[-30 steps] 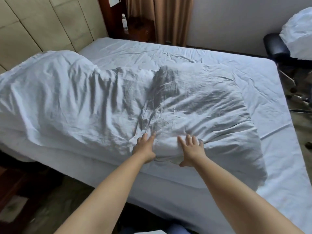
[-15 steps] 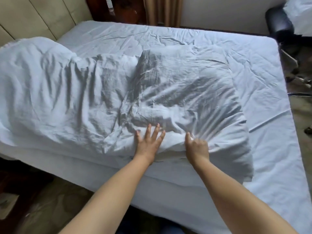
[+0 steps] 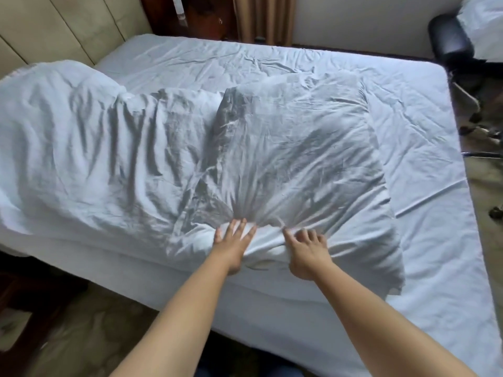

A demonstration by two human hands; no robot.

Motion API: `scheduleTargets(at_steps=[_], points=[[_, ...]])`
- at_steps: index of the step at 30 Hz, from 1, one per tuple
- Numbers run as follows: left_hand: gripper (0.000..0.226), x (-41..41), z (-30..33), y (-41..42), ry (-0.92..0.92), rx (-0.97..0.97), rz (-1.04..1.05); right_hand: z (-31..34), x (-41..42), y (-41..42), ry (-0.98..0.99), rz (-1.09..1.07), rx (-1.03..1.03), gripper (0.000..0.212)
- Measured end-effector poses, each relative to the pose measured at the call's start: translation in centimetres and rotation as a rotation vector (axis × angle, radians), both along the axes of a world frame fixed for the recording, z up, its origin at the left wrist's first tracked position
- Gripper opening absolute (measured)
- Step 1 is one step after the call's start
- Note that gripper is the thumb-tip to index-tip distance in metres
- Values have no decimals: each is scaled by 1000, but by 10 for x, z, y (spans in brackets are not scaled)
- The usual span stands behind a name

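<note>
Work in hand: straightening a white duvet (image 3: 285,148) along the near side of the bed (image 3: 424,186).
Where the duvet lies: on top of the fitted sheet. Its right half is a flatter, folded slab. Its left half is heaped high toward the padded headboard (image 3: 54,28). The near edge reaches the mattress side.
Left hand (image 3: 232,242): laid flat on the near edge, fingers straight and spread, pressing the cloth down.
Right hand (image 3: 307,253): just beside the left, fingers bent, their tips dug into a gathered fold of the cover.
Creases: they fan outward from the spot between the two hands, which suggests the fabric is being pulled there.
Handling: likely soft, limp and light for its bulk. It will sag and drag rather than slide as one piece, and the thin cover may slip over the filling.
Where to take hold: probably the edge or the corners, pinching cover and filling together with the hands set wider apart. A grip on the cover alone would only bunch it.
Container: the cover acts as a cloth sleeve. Its filling is hidden and shows only as padded thickness.
Other things: a clear bottle (image 3: 179,9) stands on the dark nightstand, contents unreadable. A black chair (image 3: 449,42) beyond the far corner carries a white bundle (image 3: 484,25).
</note>
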State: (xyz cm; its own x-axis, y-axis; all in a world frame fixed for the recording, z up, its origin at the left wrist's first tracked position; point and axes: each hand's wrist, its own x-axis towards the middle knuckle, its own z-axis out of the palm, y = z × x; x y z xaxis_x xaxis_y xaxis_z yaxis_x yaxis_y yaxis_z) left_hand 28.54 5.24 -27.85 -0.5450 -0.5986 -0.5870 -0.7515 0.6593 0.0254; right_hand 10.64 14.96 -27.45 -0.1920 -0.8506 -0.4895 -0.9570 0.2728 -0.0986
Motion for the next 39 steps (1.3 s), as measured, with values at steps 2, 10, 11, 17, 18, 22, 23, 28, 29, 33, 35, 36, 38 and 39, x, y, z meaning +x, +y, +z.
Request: scheduleTargets(at_steps=[2, 10, 11, 17, 18, 22, 23, 28, 29, 33, 35, 36, 38, 39], points=[[95, 7, 12, -15, -3, 14, -5, 8, 9, -8, -64, -8, -43, 86], [79, 72, 68, -52, -93, -110, 84, 50, 72, -61, -118, 92, -111, 87], [75, 81, 76, -54, -85, -128, 101, 58, 81, -70, -120, 112, -119, 86], [62, 152, 109, -87, 11, -213, 204, 105, 148, -127, -130, 208, -213, 83], [61, 166, 113, -94, 24, -225, 214, 110, 161, -135, -117, 223, -231, 83], [54, 221, 128, -122, 46, -255, 224, 124, 210, -160, -74, 260, -247, 82], [51, 233, 132, -129, 57, -257, 230, 128, 221, -166, -66, 263, -244, 82], [50, 298, 150, -165, 105, -257, 259, 140, 272, -205, -48, 248, -255, 81], [50, 312, 152, -172, 105, -254, 267, 141, 283, -214, -48, 242, -263, 82], [50, 361, 155, -206, 125, -224, 335, 145, 329, -248, -106, 217, -250, 83], [51, 380, 153, -223, 130, -199, 369, 143, 350, -266, -123, 244, -236, 82], [51, 388, 152, -233, 129, -190, 383, 143, 360, -277, -120, 262, -233, 82], [51, 402, 150, -256, 131, -172, 411, 141, 375, -302, -133, 276, -227, 81], [52, 410, 149, -269, 130, -171, 423, 139, 382, -316, -143, 279, -221, 80]])
